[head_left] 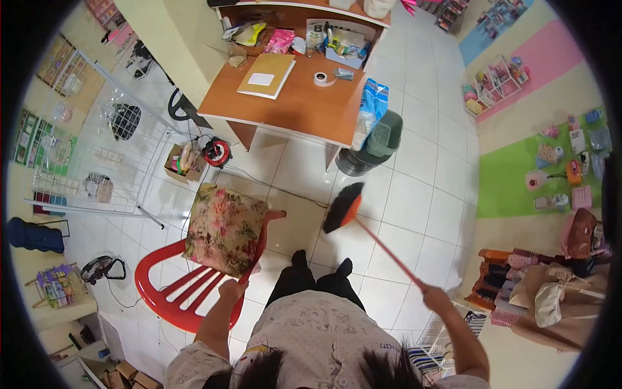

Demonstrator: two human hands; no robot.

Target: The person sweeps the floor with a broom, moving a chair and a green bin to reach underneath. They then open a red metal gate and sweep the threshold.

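Observation:
A broom with a red handle [389,251] is in my right hand [434,298], its fingers wrapped round the upper end. The broom's dark bristles and orange head [345,209] are at the tiled floor ahead of my feet, tilted to the left. My left hand [230,292] grips the side of a red plastic chair [170,314], though the fingers are partly hidden. On the chair's seat lies a floral cushion [223,230].
A brown desk [304,107] stands ahead with a folder [267,76] and a tape roll [321,79]. Grey-green bins [385,133] stand at its right. A cable [278,189] crosses the floor from a red cable reel [216,152]. A white wire rack [97,155] is left.

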